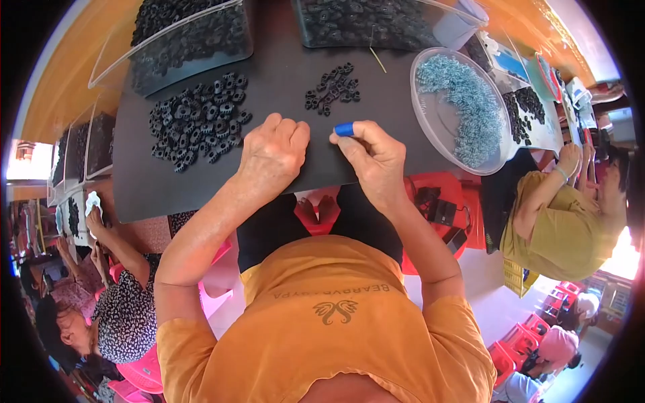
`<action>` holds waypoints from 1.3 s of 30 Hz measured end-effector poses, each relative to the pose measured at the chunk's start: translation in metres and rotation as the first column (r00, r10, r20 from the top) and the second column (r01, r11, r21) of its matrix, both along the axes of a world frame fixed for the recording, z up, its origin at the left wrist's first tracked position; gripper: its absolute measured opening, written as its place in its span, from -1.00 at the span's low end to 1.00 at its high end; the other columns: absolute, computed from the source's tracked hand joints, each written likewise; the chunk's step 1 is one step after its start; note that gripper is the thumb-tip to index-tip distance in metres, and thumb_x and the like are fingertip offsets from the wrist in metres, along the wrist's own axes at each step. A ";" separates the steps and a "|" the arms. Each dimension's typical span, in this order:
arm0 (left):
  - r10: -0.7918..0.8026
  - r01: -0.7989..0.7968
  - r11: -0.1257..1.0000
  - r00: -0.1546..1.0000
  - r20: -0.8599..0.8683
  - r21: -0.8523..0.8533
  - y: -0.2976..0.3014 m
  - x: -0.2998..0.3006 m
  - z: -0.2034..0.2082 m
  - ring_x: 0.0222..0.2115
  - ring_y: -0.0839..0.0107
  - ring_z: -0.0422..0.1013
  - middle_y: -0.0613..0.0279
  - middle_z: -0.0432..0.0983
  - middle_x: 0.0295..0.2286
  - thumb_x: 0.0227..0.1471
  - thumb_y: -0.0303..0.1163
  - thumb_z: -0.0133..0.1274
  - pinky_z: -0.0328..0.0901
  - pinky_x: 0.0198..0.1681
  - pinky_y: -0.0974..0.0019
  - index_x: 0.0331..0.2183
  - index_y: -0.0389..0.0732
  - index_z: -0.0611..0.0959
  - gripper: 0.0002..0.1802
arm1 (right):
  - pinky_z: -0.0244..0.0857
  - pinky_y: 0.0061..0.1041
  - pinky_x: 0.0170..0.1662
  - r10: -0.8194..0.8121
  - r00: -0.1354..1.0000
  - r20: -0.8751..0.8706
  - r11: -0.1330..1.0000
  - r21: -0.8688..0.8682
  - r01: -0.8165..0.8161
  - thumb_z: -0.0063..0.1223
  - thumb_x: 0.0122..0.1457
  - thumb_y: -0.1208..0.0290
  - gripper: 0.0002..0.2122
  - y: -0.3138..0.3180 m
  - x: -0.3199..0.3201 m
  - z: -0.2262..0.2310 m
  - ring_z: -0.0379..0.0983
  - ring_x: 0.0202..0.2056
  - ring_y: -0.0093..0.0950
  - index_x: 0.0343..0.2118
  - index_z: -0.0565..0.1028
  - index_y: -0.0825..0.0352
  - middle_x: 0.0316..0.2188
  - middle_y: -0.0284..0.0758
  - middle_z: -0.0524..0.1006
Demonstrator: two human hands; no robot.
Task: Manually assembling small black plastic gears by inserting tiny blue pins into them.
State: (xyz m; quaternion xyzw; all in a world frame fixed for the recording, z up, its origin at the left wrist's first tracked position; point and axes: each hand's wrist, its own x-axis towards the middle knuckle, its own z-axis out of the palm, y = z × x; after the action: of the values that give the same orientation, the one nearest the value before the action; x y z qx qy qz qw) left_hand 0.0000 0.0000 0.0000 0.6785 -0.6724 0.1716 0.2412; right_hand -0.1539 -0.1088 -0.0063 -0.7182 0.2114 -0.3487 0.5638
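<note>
Over the dark table (363, 80), my left hand (274, 153) is closed with its fingers curled under. Whatever it holds, if anything, is hidden. To its right, my right hand (375, 156) pinches thumb against index finger, and a blue cover (344, 129) wraps that fingertip. A tiny thing at the pinch is too small to name. Left of my left hand spreads a pile of small black plastic parts (195, 121). A smaller cluster of black parts (332, 88) lies just beyond both hands. Right of my right hand, a round clear tray (422, 111) holds many small pale-blue, coil-like pieces (463, 87).
Two clear bins of black parts, left (195, 57) and right (369, 23), stand along the far edge. A thin yellowish stick (378, 59) lies before the right one. Below the table's right side is a red stool (437, 195) with dark objects. Co-workers sit left (127, 309) and right (557, 221).
</note>
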 end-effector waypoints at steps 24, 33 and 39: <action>-0.120 0.117 0.991 0.992 -0.049 -0.060 -0.017 0.025 0.048 -0.56 0.16 0.34 0.11 0.35 -0.63 -0.22 -0.56 0.09 0.27 -0.51 0.17 -0.46 -0.27 0.53 -0.86 | 0.25 -0.36 -0.38 -0.204 0.978 -0.038 0.805 -0.575 0.146 0.10 -0.08 0.66 -0.88 -0.021 0.016 0.001 0.36 -0.47 -0.26 -0.43 0.47 0.41 -0.53 -0.21 0.45; 0.046 -0.004 0.961 0.988 0.146 -0.275 -0.057 0.066 0.139 -0.35 0.19 0.41 0.21 0.52 -0.40 -0.21 -0.52 0.15 0.33 -0.28 0.22 -0.20 -0.10 0.58 -0.60 | 0.28 -0.37 -0.32 -0.193 0.980 -0.048 0.917 -0.364 0.163 0.11 -0.08 0.65 -0.87 -0.025 0.012 0.004 0.40 -0.41 -0.24 -0.41 0.49 0.41 -0.50 -0.19 0.48; 0.037 -0.047 0.992 0.996 0.083 0.121 0.019 0.067 0.069 -0.45 0.17 0.34 0.18 0.42 -0.54 -0.30 -0.52 0.19 0.28 -0.37 0.19 -0.44 -0.24 0.56 -0.77 | 0.27 -0.50 -0.37 -0.171 0.985 -0.010 0.925 -0.347 0.157 0.12 -0.05 0.63 -0.87 -0.027 0.008 0.004 0.38 -0.45 -0.43 -0.38 0.51 0.41 -0.50 -0.28 0.46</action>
State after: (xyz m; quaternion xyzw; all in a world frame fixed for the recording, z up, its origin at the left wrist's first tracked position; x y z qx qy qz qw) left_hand 0.0670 0.0187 0.0690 0.6985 -0.6764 0.1621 0.1681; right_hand -0.1461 -0.1353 -0.0020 -0.7925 0.2175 -0.4117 0.3938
